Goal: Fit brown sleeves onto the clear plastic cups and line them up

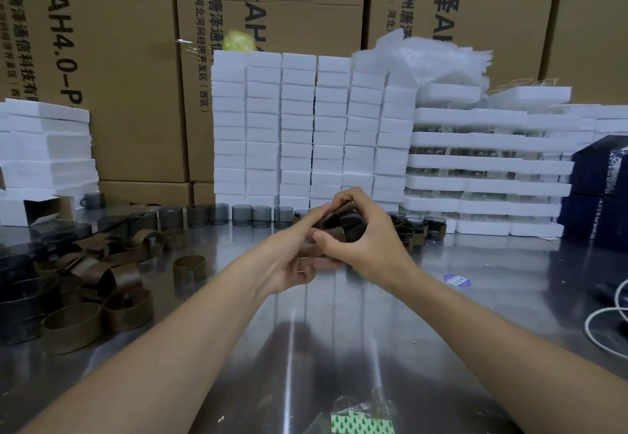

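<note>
Through the head camera I see both hands meet above the middle of the shiny metal tabletop (pixel 238 331), held up off its surface. The left hand (pixel 299 253) curls in from below and the right hand (pixel 367 239) wraps over from above. Between them they grip one cup (pixel 353 222) with a brown sleeve (pixel 334 231) round it. The right thumb presses on the near edge of the sleeve. The fingers hide so much that I cannot tell whether the sleeve sits fully on the cup. To my left lies a heap of loose sleeves (pixel 102 280), some standing as open rings, others tangled together. Along the back of the tabletop runs a row of bare cups (pixel 238 215), upright and side by side. Just beyond the right hand is a cluster of finished cups (pixel 416 228) with brown bands on them, close against the foam. Behind them rise stacks of white foam blocks (pixel 299 127), backed by tall cardboard boxes (pixel 136 59) with printed lettering. At the far right stands a dark blue box (pixel 598 168), with a white cable (pixel 605 324) looping nearer to me. A small blue sticker (pixel 457 280) lies right of my right wrist, and a green-and-white sheet (pixel 360 423) sits at the bottom edge.
</note>
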`<state>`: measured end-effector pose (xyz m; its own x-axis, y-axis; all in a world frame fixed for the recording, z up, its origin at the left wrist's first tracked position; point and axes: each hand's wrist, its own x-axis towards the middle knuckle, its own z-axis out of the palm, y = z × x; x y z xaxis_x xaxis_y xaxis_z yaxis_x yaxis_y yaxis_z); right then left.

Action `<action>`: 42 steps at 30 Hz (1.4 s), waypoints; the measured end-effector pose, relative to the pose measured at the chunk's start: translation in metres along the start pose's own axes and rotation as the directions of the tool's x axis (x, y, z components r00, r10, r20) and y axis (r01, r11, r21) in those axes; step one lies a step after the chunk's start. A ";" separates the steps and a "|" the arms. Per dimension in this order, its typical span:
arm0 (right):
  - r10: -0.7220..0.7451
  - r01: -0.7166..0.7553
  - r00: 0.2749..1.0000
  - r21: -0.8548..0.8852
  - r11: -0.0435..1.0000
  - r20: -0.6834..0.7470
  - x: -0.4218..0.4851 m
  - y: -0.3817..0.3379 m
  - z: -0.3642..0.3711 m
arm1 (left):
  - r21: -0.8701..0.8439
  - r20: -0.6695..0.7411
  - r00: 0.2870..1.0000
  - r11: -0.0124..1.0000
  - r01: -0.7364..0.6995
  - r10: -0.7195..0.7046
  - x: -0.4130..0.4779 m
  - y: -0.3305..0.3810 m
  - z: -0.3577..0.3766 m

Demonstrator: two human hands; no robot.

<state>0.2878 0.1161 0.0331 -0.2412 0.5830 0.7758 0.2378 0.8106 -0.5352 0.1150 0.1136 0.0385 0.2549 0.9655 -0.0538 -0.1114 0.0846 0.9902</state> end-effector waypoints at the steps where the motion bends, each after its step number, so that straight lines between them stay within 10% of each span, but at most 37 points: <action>1: -0.010 0.010 1.000 -0.006 1.000 -0.008 0.001 -0.001 0.002 | -0.007 0.009 1.000 1.000 -0.013 0.013 0.000 0.001 0.002; 29: 0.005 0.059 0.967 -0.242 0.969 0.256 0.000 -0.001 -0.012 | -0.008 0.133 0.991 1.000 -0.017 0.018 -0.003 0.007 -0.008; 42: 0.143 -0.146 0.989 -0.109 0.983 -0.040 0.003 0.015 -0.007 | -0.263 -0.145 0.949 0.914 -0.309 0.280 -0.001 -0.001 0.032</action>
<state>0.2973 0.1292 0.0299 -0.1666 0.6899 0.7044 0.3716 0.7057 -0.6033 0.1458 0.1045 0.0412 0.0717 0.9757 0.2072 -0.4334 -0.1566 0.8875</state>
